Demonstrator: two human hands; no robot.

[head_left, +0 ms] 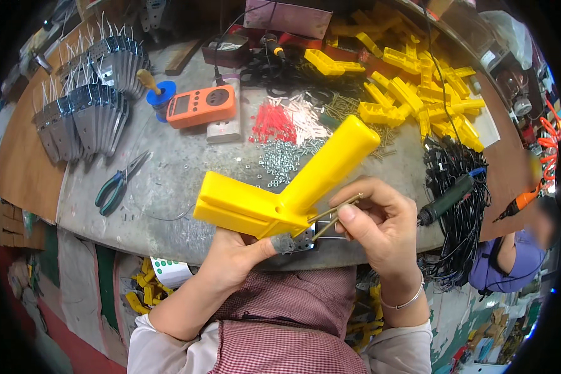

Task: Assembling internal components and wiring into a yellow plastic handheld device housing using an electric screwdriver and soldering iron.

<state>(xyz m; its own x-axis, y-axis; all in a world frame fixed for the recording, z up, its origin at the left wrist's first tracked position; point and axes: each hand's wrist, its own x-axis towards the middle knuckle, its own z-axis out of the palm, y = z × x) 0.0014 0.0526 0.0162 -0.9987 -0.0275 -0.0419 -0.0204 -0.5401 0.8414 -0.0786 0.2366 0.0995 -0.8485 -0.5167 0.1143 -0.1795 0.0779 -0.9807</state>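
My left hand (232,257) is closed around the lower side of a yellow plastic housing (240,202), whose thick arm slants up to the right. Its thumb, with a dark grey wrap on the tip, presses by a small metal plate (305,239) at the housing's lower right end. Between the thumb and fingers of my right hand (383,227) are two long brass-coloured screws (325,230), their far ends close to that plate. Whether either screw sits in a hole I cannot tell. Thin pale wires run beside the plate, partly behind my right fingers.
Beyond the housing lie small nuts (279,159), red sleeves (272,123), white sleeves (306,121) and an orange multimeter (202,107). Pliers (119,184) and metal blade-like parts (84,121) are left. Yellow housings (411,93), black cables (458,234) and a green power screwdriver (449,198) are right.
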